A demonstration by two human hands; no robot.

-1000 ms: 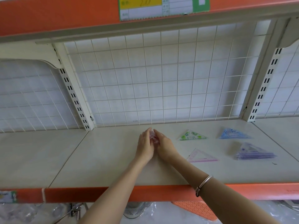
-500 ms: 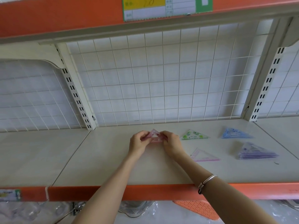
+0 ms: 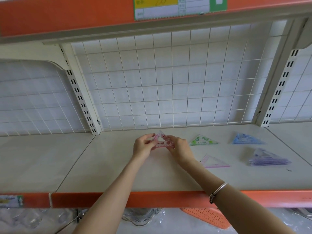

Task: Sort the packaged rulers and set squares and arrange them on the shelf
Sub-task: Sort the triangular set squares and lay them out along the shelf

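The shelf [image 3: 101,166] runs open toward 9 o'clock between its orange front lip [image 3: 152,199] and the wire grid [image 3: 168,81], while the left hand [image 3: 143,146] and right hand [image 3: 179,147], fingers curled, pinch the pink set square [image 3: 162,141] at centre, with a green set square [image 3: 203,141] near at 3 o'clock

White wire grid [image 3: 168,81] is spanning the back btwn two slotted posts [image 3: 81,98]; orange strip [image 3: 168,199] is running along the front, w/ price label [image 3: 179,7] sitting on top rail [image 3: 67,17].
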